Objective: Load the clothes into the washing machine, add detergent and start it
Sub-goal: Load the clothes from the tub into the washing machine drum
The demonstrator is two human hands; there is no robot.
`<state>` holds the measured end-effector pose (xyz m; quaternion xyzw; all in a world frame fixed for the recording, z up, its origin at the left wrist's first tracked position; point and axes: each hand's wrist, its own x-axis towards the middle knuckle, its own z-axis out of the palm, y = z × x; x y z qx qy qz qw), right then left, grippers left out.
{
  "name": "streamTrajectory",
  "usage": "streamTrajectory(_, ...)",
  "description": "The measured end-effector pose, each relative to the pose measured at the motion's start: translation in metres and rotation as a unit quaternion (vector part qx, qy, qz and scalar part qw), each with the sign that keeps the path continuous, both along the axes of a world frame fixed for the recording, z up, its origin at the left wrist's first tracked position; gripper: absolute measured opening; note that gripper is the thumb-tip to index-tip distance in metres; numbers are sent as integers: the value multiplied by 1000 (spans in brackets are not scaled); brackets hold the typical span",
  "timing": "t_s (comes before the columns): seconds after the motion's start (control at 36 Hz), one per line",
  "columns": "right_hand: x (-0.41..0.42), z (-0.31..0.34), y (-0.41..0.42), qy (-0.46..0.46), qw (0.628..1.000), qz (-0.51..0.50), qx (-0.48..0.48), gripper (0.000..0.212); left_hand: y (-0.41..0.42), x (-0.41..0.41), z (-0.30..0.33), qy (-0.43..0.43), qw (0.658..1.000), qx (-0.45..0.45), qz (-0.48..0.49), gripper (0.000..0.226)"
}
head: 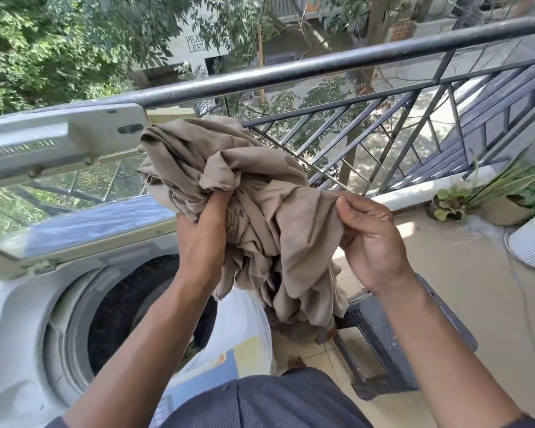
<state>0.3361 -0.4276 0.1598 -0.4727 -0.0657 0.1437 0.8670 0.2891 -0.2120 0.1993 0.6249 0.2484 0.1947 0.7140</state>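
Note:
A bundled beige cloth (254, 193) hangs in the air at the middle of the head view. My left hand (200, 236) grips its left side from below, fingers buried in the folds. My right hand (372, 239) pinches its right edge between thumb and fingers. The cloth's lower end trails down toward a dark woven basket (393, 341) on the floor. The top-loading washing machine (22, 329) stands at the lower left with its lid (68, 220) raised and its dark drum (127, 307) open, just left of and below the cloth.
A metal balcony railing (337, 63) runs across behind the cloth. Potted plants (504, 196) and a white ribbed pot (531, 245) stand at the right on the tiled floor (464, 291). Trees and buildings lie beyond the railing.

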Motion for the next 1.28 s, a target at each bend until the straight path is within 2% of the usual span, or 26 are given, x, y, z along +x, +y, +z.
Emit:
streamTrajectory(0.08, 1, 1, -1, -12, 999, -23, -48, 23, 2, 1, -2, 26, 1000, 12, 1, 67)
streamTrajectory(0.17, 2, 8, -1, -116, 972, -91, -183, 28, 2, 1, -6, 50, 997, 53, 0, 47)
streamTrajectory(0.22, 3, 18, 0, -224, 926, -134, -273, 26, -1, 1, -6, 54, 995, 79, 0, 45)
streamTrajectory(0.28, 2, 31, 3, -327, 865, -145, -351, 24, -4, 0, -7, 56, 993, 103, -2, 60)
streamTrajectory(0.36, -2, 49, 20, -446, 770, -96, -447, 32, -6, 1, -7, 52, 988, 144, -23, 40)
streamTrajectory(0.44, -6, 51, 37, -479, 684, -63, -547, 43, -5, 4, -8, 56, 989, 133, -26, 42)
streamTrajectory(0.5, -6, 49, 39, -484, 644, -70, -588, 34, -2, 6, -9, 63, 991, 113, -17, 30)
streamTrajectory(0.53, -5, 47, 37, -486, 637, -75, -594, 29, 0, 7, -8, 68, 992, 103, -12, 28)
streamTrajectory(0.58, -5, 43, 28, -484, 647, -81, -584, 21, 6, 7, -6, 72, 994, 80, 7, 31)
streamTrajectory(0.69, -6, 20, -11, -435, 706, -20, -559, 18, 27, 11, -1, 38, 998, 11, 49, 49)
streamTrajectory(0.78, -4, -4, -56, -358, 694, 14, -625, 26, 42, 12, 2, 21, 997, -16, 73, 75)
streamTrajectory(0.86, 1, -21, -90, -268, 685, -31, -677, 39, 46, 11, 2, 23, 996, -26, 85, 89)
streamTrajectory(0.92, 8, -28, -104, -236, 650, -74, -719, 31, 44, 10, 1, 27, 996, -31, 82, 90)
streamTrajectory(0.97, 15, -34, -112, -208, 650, -113, -722, 23, 39, 10, 1, 29, 996, -31, 76, 91)
streamTrajectory(1.0, 17, -37, -113, -192, 656, -123, -719, 27, 37, 11, 1, 28, 996, -32, 75, 91)
streamTrajectory(1.06, 19, -43, -105, -166, 660, -102, -726, 54, 33, 11, 1, 24, 996, -33, 73, 90)
streamTrajectory(1.17, 8, -58, -66, -108, 713, 103, -686, 125, 31, 11, 4, -6, 998, -36, 44, 85)
streamTrajectory(1.22, 1, -74, -43, -90, 720, 203, -658, 141, 30, 11, 7, -20, 998, -48, 32, 89)
streamTrajectory(1.28, -2, -94, -23, -29, 752, 221, -620, 142, 30, 10, 9, -25, 997, -63, 26, 93)
